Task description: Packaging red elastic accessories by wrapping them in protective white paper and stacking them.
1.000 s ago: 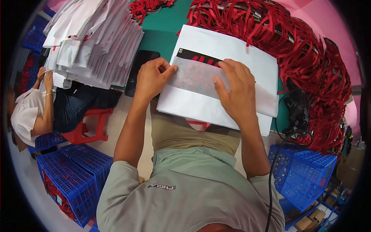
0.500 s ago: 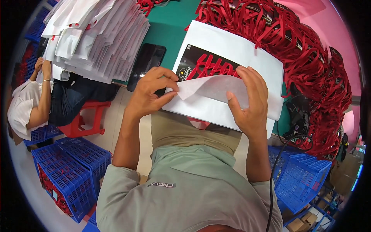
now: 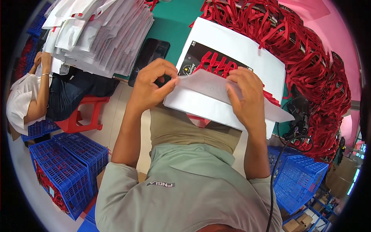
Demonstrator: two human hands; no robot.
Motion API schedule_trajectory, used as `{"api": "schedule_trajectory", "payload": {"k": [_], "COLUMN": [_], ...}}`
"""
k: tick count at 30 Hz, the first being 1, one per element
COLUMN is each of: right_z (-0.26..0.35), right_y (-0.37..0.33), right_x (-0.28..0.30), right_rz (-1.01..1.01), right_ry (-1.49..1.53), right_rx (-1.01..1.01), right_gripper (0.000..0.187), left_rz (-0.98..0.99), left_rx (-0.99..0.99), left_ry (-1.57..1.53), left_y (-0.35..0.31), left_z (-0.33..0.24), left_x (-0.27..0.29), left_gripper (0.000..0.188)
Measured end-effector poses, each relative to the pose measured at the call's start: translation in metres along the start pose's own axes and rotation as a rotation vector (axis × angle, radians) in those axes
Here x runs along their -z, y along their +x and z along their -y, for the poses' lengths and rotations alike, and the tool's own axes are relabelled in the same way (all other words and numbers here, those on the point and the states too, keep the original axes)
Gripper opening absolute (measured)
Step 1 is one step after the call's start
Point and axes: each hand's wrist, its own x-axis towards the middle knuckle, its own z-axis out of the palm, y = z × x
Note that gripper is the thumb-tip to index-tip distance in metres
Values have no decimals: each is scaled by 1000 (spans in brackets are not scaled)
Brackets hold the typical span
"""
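Observation:
My left hand (image 3: 152, 85) pinches the left corner of a thin, see-through white paper sheet (image 3: 206, 86). Thumb and bent fingers of my right hand (image 3: 248, 98) close on the same sheet near its middle, and its right end sticks out past that wrist. Beneath it lies a black card (image 3: 192, 54) with a row of red ribbon loops (image 3: 218, 63), its lower part covered by the sheet. The card rests on a stack of larger white paper (image 3: 235, 40) at the table's near edge.
A black phone (image 3: 154, 54) lies left of the paper. Beyond it rises a tall pile of white-wrapped packs (image 3: 100, 42). Red-ribboned cards (image 3: 297, 50) are heaped at right, beside a black cabled device (image 3: 297, 120). Blue crates (image 3: 67, 166) and a seated person (image 3: 31, 96) are at left.
The thin sheet has flattened and shifted lower over the card, with its right end now showing beyond my right hand. My right hand's fingers have closed from spread onto the sheet.

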Motion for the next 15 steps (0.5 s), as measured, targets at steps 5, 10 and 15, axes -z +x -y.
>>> {"api": "schedule_trajectory", "payload": {"k": [5,10,15], "right_z": [-10,-20,-26], "right_y": [13,26,33], "right_x": [-2,-14,-18], "right_rz": [2,-110,-25], "right_ry": [4,-43,-28], "right_rx": [-97,-22,-74], "right_gripper": [9,8,8], "left_rz": [-44,-153,-142], "left_rx": [84,179,277], "left_ry": [70,168,260], "left_y": [15,30,35], "left_z": [-2,6,8], "left_x": [-10,-27,-31], "left_gripper": [7,14,18]}}
